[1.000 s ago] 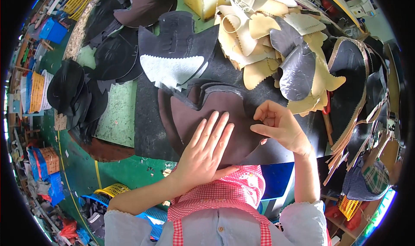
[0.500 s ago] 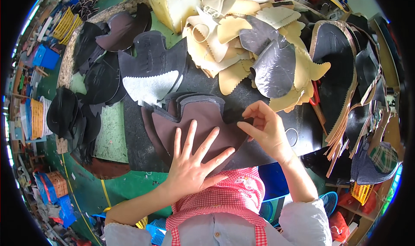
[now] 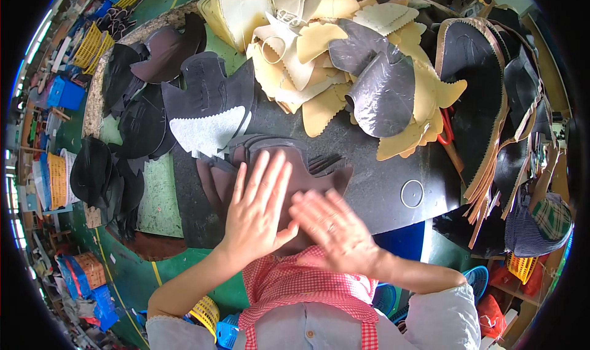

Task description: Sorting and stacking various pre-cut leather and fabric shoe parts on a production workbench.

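Note:
A stack of curved, dark brown shoe-upper pieces (image 3: 301, 175) lies at the near edge of the work surface. Across the left part of the top piece rests my left hand (image 3: 255, 208), palm down, its fingers straight and holding nothing. My right hand (image 3: 335, 233) is over the lower right of the same piece, slightly smeared by motion, fingers stretched out and nothing gripped. Whether its palm touches the piece I cannot tell. Just beyond the stack sit black upper pieces (image 3: 206, 86) with a white zigzag-edged strip (image 3: 206, 129).
Yellow and cream zigzag-edged pieces (image 3: 326, 110) are heaped at the back, under a shiny black piece (image 3: 384, 95). Black curved pieces (image 3: 92, 172) pile up on the left. Red-handled scissors (image 3: 447, 127), a thin ring (image 3: 412, 194) and trimmed black parts (image 3: 470, 61) lie to the right.
My right hand has left the brown piece's right corner and come left and nearer, its pinched fingers now stretched out. The left hand's fingers have drawn together, and it has shifted slightly left.

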{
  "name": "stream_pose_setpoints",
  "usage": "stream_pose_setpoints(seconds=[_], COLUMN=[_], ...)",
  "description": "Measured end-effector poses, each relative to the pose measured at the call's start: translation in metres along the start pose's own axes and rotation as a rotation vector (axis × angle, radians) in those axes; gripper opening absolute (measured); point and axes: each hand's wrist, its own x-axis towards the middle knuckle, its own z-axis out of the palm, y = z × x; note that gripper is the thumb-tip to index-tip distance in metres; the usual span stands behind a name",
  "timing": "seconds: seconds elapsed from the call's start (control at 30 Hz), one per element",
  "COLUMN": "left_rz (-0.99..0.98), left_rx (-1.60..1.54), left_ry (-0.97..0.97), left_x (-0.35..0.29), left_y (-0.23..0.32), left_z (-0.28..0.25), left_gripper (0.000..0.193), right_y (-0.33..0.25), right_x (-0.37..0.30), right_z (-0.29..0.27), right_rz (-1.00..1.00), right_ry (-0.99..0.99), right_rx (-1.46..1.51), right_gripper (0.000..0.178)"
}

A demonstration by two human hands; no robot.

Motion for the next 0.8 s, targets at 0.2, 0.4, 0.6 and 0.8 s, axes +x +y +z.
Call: stream_pose_setpoints(seconds=[0.2,0.4,0.6,0.8], left_rz=[-0.002,-0.023,-0.003,0.031], left_rx=[-0.045,-0.182,0.054,0.074], left_ry=[0.095,0.354,0.14,0.071], left_x=[0.002,0.019,0.019,0.026], left_y=[-0.019,-0.084,-0.13,-0.123], left_z=[-0.013,-0.043,-0.036,-0.048], left_gripper=[0.067,0.067,0.061,0.067], right_y=[0.032,0.059,0.1,0.102], right_x=[0.006,0.027,0.022,0.028], right_z=[-0.038,-0.097,-0.102,-0.099], right_rz=[0.22,0.25,0.188,0.232], right_ry=[0.177,0.563,0.429,0.509], right_rx=[-0.155,-0.447,-0.452,-0.386], right_gripper=[0.08,0.045,0.012,0.007])
